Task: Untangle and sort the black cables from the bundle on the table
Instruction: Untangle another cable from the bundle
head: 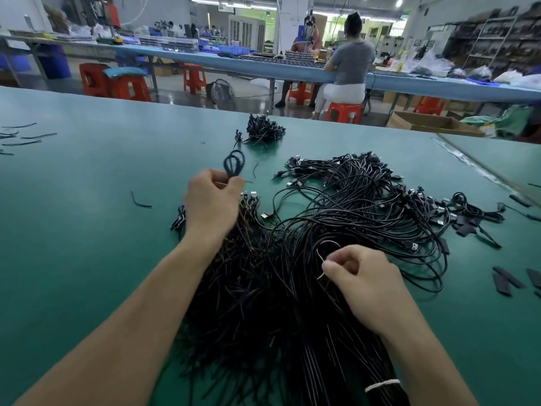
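Note:
A large tangled bundle of black cables with USB plugs spreads over the green table, from the middle to the near edge. My left hand is raised above the bundle's left side and grips a small looped coil of black cable that sticks up past the fingers. Over the bundle's near right part, my right hand pinches a thin wire between thumb and forefinger. A white tie binds cable ends at the bottom.
A small heap of coiled black cables lies farther back on the table. Loose black strips lie at the far left and flat black sleeves at the right. A short cable piece lies left. A seated person works at another bench behind.

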